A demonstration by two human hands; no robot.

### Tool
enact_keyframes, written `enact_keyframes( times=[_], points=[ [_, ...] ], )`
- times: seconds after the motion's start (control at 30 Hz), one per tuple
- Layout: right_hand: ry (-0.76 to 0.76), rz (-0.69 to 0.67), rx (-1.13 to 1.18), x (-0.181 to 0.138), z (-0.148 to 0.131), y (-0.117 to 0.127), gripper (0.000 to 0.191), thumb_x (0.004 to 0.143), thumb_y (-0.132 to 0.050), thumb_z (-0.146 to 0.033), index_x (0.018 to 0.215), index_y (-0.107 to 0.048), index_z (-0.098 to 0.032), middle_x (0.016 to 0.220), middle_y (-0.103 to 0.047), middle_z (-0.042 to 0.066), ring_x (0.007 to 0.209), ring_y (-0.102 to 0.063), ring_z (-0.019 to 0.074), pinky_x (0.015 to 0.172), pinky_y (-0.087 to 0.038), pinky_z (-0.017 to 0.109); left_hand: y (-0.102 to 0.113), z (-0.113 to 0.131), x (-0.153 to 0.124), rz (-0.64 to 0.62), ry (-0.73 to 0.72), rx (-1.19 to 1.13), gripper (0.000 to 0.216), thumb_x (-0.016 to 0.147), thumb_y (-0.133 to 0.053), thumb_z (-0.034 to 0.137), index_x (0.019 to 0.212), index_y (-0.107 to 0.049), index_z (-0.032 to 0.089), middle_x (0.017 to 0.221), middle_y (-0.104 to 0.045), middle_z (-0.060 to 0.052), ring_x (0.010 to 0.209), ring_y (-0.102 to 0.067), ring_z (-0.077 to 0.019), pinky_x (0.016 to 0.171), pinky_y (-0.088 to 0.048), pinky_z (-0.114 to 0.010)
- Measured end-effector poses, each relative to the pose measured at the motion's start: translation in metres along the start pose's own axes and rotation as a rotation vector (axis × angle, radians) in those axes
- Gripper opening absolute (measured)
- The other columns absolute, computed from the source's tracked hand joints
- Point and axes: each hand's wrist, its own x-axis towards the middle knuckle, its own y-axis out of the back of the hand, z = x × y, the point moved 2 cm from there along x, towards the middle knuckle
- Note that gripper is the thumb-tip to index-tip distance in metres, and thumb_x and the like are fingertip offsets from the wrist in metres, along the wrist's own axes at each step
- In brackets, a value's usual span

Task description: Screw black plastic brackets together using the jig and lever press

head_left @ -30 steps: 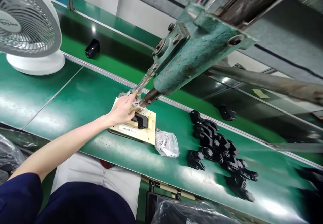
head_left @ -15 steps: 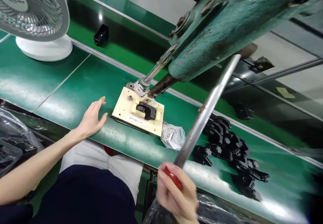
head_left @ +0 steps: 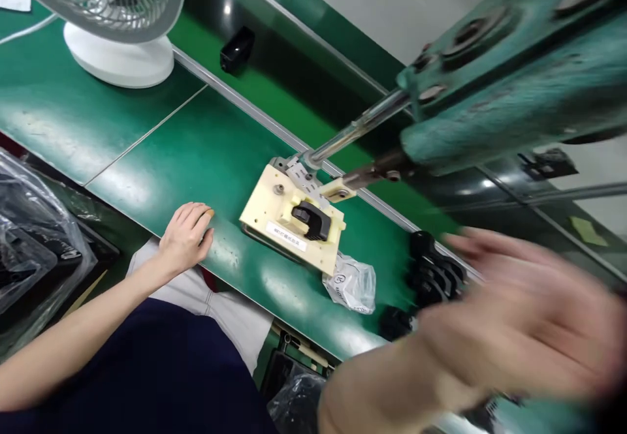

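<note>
Through the head view, I see my left hand (head_left: 187, 235) loosely curled, thumb apart, at the near edge of the green surface (head_left: 147, 173). My right hand (head_left: 533, 320) is blurred; whether it's spread or closed, I cannot tell. The black part (head_left: 318, 224) sits in the cream fixture (head_left: 262, 202).

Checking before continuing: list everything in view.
Bench: one, green, across centre
Press: one, teal, upper right
Fixture: one, cream, on bench
Seated part: one, black, in fixture
Printed bag: one, translucent, beside fixture
Loose parts: several, black, right
Fan: one, white-grey, upper left
Boxy piece: one, black, beyond bench
Note: one, yellow, far right
Plastic wraps: two, clear, lower left, bottom
Shirt: one, navy, bottom
Left hand: one, bare, bench's near edge
Right hand: one, bare, blurred, right
</note>
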Motion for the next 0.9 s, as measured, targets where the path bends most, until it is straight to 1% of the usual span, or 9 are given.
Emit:
enact_keyframes(
  times=[0.13, 0.17, 0.23, 0.37, 0.47, 0.53, 0.67, 0.8, 0.9],
  points=[
    [0.076, -0.309, 0.030, 0.000, 0.009, -0.065, 0.054, 0.085, -0.058, -0.048, 0.124, -0.058, -0.010, 0.121, -0.062, 0.018, 0.111, -0.061, 0.0310, 0.092, -0.054, 0.048, -0.001, -0.002, 0.000, -0.005, 0.000, -0.038, 0.020, 0.084, -0.050, 0.013, 0.100, -0.062, 0.012, 0.103, -0.067, -0.014, 0.101, -0.061, -0.0274, 0.094, -0.050, -0.045],
    [0.080, -0.367, 0.049, -0.003, 0.013, -0.075, 0.055, 0.083, -0.059, -0.047, 0.125, -0.057, -0.011, 0.123, -0.061, 0.018, 0.113, -0.059, 0.0318, 0.093, -0.053, 0.049, -0.002, -0.003, -0.001, -0.010, 0.025, -0.078, 0.021, 0.084, -0.051, 0.013, 0.101, -0.063, 0.012, 0.103, -0.067, -0.014, 0.102, -0.062, -0.0281, 0.094, -0.050, -0.046],
    [0.062, -0.390, 0.090, -0.005, 0.020, -0.083, 0.053, 0.081, -0.062, -0.046, 0.123, -0.059, -0.013, 0.122, -0.062, 0.016, 0.113, -0.059, 0.0317, 0.095, -0.051, 0.050, -0.001, -0.004, -0.003, -0.003, 0.103, -0.194, 0.023, 0.083, -0.052, 0.014, 0.102, -0.064, 0.013, 0.103, -0.068, -0.014, 0.103, -0.062, -0.0291, 0.093, -0.050, -0.047],
    [0.078, -0.383, 0.068, 0.002, 0.024, -0.075, 0.044, 0.078, -0.067, -0.036, 0.118, -0.062, -0.016, 0.117, -0.064, 0.014, 0.113, -0.058, 0.0331, 0.095, -0.048, 0.052, 0.012, 0.012, -0.005, 0.034, 0.242, -0.514, 0.028, 0.087, -0.050, 0.015, 0.113, -0.060, 0.015, 0.097, -0.070, -0.011, 0.092, -0.068, -0.0228, 0.084, -0.056, -0.039],
    [0.111, -0.316, 0.121, 0.007, 0.026, -0.073, 0.044, 0.077, -0.069, -0.033, 0.116, -0.062, -0.016, 0.115, -0.065, 0.014, 0.110, -0.060, 0.0324, 0.093, -0.050, 0.052, 0.026, 0.038, -0.005, -0.029, 0.544, -1.049, 0.030, 0.088, -0.054, 0.019, 0.118, -0.056, 0.017, 0.096, -0.071, -0.009, 0.091, -0.069, -0.0203, 0.083, -0.057, -0.036],
    [0.121, -0.280, 0.237, 0.010, 0.029, -0.071, 0.045, 0.075, -0.072, -0.035, 0.114, -0.063, -0.015, 0.113, -0.066, 0.013, 0.107, -0.061, 0.0308, 0.093, -0.051, 0.050, 0.034, 0.055, -0.002, -0.087, 0.699, -1.303, 0.030, 0.086, -0.060, 0.021, 0.116, -0.058, 0.018, 0.098, -0.072, -0.009, 0.094, -0.069, -0.0215, 0.084, -0.057, -0.037],
    [0.101, -0.254, 0.444, 0.010, 0.031, -0.048, 0.049, 0.078, -0.072, -0.039, 0.120, -0.059, -0.018, 0.117, -0.063, 0.011, 0.106, -0.062, 0.0270, 0.090, -0.055, 0.043, 0.040, 0.071, 0.009, -0.221, 0.806, -1.476, 0.029, 0.083, -0.065, 0.020, 0.112, -0.062, 0.018, 0.100, -0.072, -0.009, 0.095, -0.069, -0.0230, 0.084, -0.057, -0.039],
    [0.250, -0.178, 0.412, -0.025, 0.003, -0.017, 0.051, 0.080, -0.073, -0.029, 0.127, -0.055, -0.020, 0.118, -0.063, 0.012, 0.110, -0.060, 0.0272, 0.096, -0.052, 0.046, 0.035, 0.082, 0.014, -0.388, 0.946, -1.624, 0.034, 0.078, -0.066, 0.016, 0.112, -0.061, 0.019, 0.105, -0.071, -0.010, 0.101, -0.067, -0.0246, 0.089, -0.054, -0.041],
    [0.333, -0.112, 0.406, -0.074, -0.022, -0.016, 0.057, 0.082, -0.070, -0.015, 0.134, -0.048, -0.018, 0.116, -0.063, 0.013, 0.109, -0.060, 0.0265, 0.091, -0.056, 0.046, 0.033, 0.092, 0.011, -0.545, 1.085, -1.732, 0.048, 0.069, -0.066, 0.011, 0.116, -0.058, 0.019, 0.107, -0.070, -0.009, 0.102, -0.066, -0.0248, 0.093, -0.052, -0.043]
  ],
)
